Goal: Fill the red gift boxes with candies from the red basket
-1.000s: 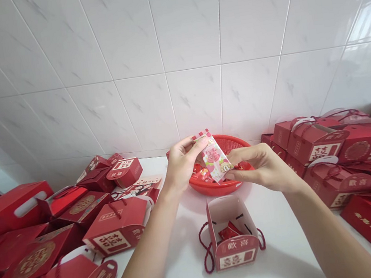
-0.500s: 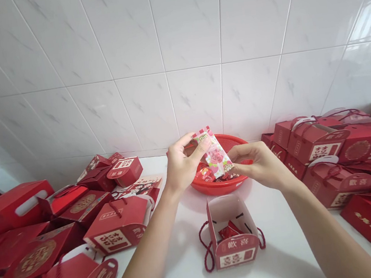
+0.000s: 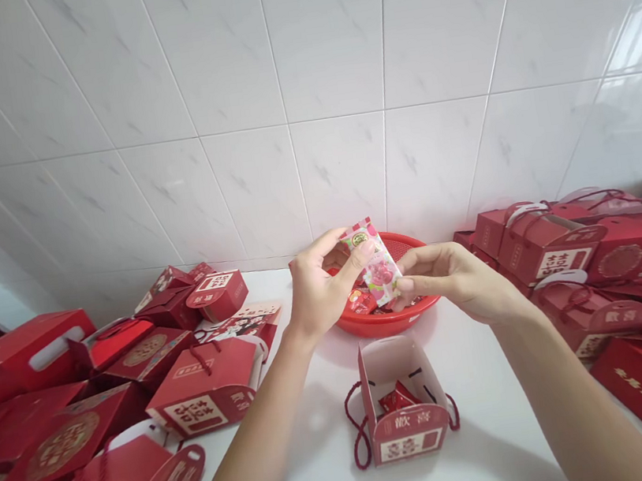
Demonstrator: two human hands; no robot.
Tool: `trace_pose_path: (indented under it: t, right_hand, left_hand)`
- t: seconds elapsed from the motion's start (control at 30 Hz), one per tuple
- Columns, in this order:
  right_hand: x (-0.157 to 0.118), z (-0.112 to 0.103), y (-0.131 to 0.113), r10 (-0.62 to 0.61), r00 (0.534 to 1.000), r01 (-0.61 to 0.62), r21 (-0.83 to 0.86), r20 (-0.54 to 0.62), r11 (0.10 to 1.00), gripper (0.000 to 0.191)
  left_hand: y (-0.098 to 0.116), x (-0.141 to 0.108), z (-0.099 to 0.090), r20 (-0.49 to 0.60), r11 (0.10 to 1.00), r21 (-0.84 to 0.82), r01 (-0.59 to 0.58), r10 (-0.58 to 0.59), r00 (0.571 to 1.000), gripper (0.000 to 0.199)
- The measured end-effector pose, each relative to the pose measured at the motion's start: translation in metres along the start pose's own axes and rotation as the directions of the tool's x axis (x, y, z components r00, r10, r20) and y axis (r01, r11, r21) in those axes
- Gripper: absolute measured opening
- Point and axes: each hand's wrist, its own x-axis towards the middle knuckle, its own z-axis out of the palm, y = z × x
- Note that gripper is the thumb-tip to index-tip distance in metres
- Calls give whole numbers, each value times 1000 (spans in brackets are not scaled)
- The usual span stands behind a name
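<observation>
Both hands hold one pink-and-white candy packet (image 3: 381,273) with a floral or fruit print, tilted, above the red basket. My left hand (image 3: 322,280) pinches its upper left part between thumb and fingers. At the lower right edge, my right hand (image 3: 452,282) pinches it. Behind and below, the red plastic basket (image 3: 369,326) contains red-wrapped candies (image 3: 360,299), partly hidden by the hands. Nearer me stands an open red gift box (image 3: 410,428) with cord handles. Red wrapped pieces (image 3: 399,396) lie inside it.
Closed red gift boxes crowd the white table on the left, among them a corded box (image 3: 204,388). More boxes are stacked on the right, including a box with white characters (image 3: 553,240). A tiled wall (image 3: 341,174) rises behind the basket.
The packet has shifted slightly to the right and turned a little in my fingers. Both hands keep their pinch on it. The open box has stayed where it was.
</observation>
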Motion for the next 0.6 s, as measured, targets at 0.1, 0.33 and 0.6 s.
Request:
trace_pose_path:
  t: [0.1,0.33,0.6]
  right_hand:
    - [1,2,1,1,1000,-1,63,1,998,30]
    - [0,2,2,-44,999,44,78,2,996,22]
    - [1,5,1,-58,998,59,51,-26,997,25]
  left_hand:
    - [0,0,1,2,999,32,9,-9,1000,21]
    - [0,0,1,14,1000,18,21,-22,1000,21]
    - [4,2,-2,51,990,-122,74,-68,996,17]
